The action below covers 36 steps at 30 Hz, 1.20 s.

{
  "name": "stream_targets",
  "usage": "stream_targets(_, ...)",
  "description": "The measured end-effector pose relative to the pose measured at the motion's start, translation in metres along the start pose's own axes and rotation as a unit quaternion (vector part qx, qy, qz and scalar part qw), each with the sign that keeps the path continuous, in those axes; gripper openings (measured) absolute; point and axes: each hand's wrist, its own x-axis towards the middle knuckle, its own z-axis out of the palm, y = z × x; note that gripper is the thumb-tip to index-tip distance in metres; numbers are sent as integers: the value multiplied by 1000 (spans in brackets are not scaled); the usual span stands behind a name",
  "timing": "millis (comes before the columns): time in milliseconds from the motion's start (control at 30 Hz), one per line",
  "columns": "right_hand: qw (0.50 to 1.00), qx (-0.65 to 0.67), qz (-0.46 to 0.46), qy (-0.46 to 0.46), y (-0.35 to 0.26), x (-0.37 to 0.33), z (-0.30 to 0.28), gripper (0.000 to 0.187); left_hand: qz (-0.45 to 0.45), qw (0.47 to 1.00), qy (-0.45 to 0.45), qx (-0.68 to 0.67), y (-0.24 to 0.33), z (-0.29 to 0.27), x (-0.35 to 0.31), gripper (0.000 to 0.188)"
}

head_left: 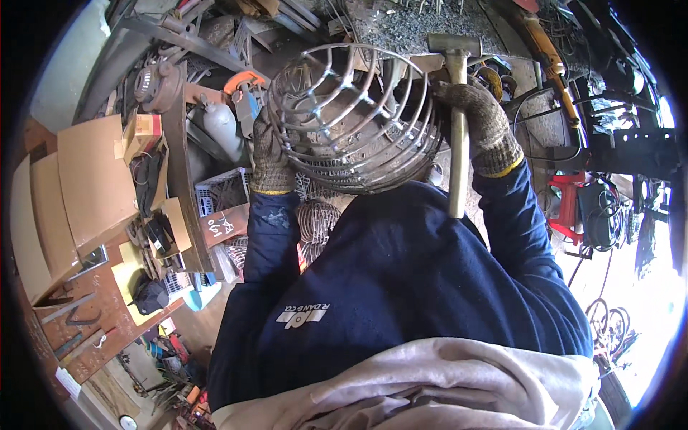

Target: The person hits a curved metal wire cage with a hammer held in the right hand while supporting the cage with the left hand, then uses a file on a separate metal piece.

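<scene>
A round cage of bent metal rods (326,131), joined by small weld spots, is held up in front of my body, its open ring tilted toward the far side. My left hand (271,154), in a brown knit glove with a yellow cuff, is closed on the cage's left side; the cage hides part of its fingers. My right hand (481,122), gloved alike, is wrapped round a hammer (459,168) near its metal head, the pale handle hanging down toward me. Its fingers also lie against the cage's right side.
Beyond the cage is a worktop (423,29) strewn with dark grit. Cardboard boxes (97,186) stand at left, near a grey canister (222,125) and a white crate (218,192). More wire cages (317,221) lie below. A red stool (566,204) stands at right.
</scene>
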Motion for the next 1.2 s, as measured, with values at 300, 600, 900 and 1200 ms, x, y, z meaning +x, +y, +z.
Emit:
stream_targets(300,996,83,23,-16,2,9,-1,23,-119,963,20,-240,21,52,-8,41)
stream_targets(600,995,57,14,-75,9,17,-27,35,-104,961,89,-240,50,100,-14,37)
stream_targets(900,996,68,13,-64,19,18,-36,35,-73,975,79,-194,51,103,-20,35)
stream_targets(1200,972,199,30,-123,30,18,-66,37,-74,972,104,-197,53,105,-22,30)
